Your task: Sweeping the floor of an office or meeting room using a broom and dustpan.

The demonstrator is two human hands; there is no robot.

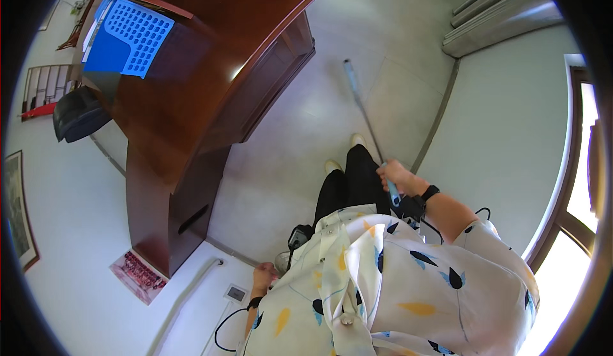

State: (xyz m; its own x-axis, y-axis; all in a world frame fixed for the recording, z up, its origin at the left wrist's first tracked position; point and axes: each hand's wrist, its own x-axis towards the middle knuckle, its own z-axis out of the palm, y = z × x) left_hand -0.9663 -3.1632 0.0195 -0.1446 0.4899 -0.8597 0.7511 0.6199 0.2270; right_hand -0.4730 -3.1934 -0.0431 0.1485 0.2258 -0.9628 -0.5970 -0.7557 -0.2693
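My right hand (398, 178) is closed around the light blue grip of a long thin rod-like tool (369, 126). The tool slants up and away over the floor and ends in a pale blue part with a dark tip; what kind of tool it is, I cannot tell. Beside my left hip is my left hand (265, 276), low at the side near a clear rounded object (282, 261). Its fingers look curled, but whether it holds that object is not plain. Both wrists wear black bands with cables.
A dark wooden desk (191, 92) fills the left, with a blue plastic file holder (139, 35) on it and a black chair (79, 114) behind. Tiled floor (278, 164) lies around my feet. Grey curtains (503, 18), a wall and a window (565, 241) stand at right.
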